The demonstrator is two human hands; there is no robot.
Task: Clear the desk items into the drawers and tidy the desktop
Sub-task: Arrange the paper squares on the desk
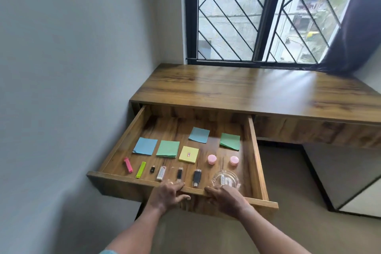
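The wooden drawer (254, 150) under the desktop (247, 88) is pulled far out. Inside lie blue (145, 146), green (168, 149) and yellow (189, 154) sticky-note pads, with another blue pad (199, 134) and green pad (230, 141) further back. Along the front are a pink lighter (128, 164), a green lighter (140, 169), a white lighter (161, 173), small black USB sticks (196, 177), two pink round jars (212, 159) and a glass ashtray (225, 180). My left hand (168, 193) and right hand (225, 198) both grip the drawer's front edge.
A grey wall stands close on the left. A barred window (257, 12) with a dark curtain (350, 33) is behind the desk. A second drawer front (309, 132) sits shut to the right, and a white cabinet (350, 177) stands below it.
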